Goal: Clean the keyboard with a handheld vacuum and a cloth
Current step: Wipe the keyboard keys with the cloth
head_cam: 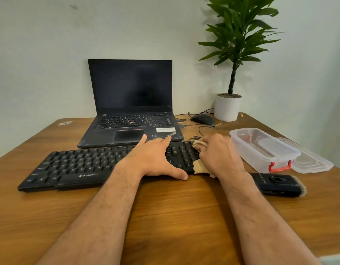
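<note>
Across the middle of the frame lies the black keyboard (85,165) on the wooden worktop (165,217), just in front of the laptop (131,111). I am at the wiping step, as I judge it: my right hand (217,155) is clenched around a bunched tan cloth (200,168) and presses it onto the keys at the keyboard's right end. My left hand (155,159) lies spread and flat over the keys just left of that, fingers straight, thumb at the near edge, steadying the board without gripping it. At lower right, the handheld vacuum (278,185) rests on the worktop untouched, near my right wrist, so the suction part looks done or set aside. Beside it, at right, stand a clear plastic box (264,148) and its lid (312,161). Next I should draw the cloth leftward along the rows, shifting my left hand out of its way.
</note>
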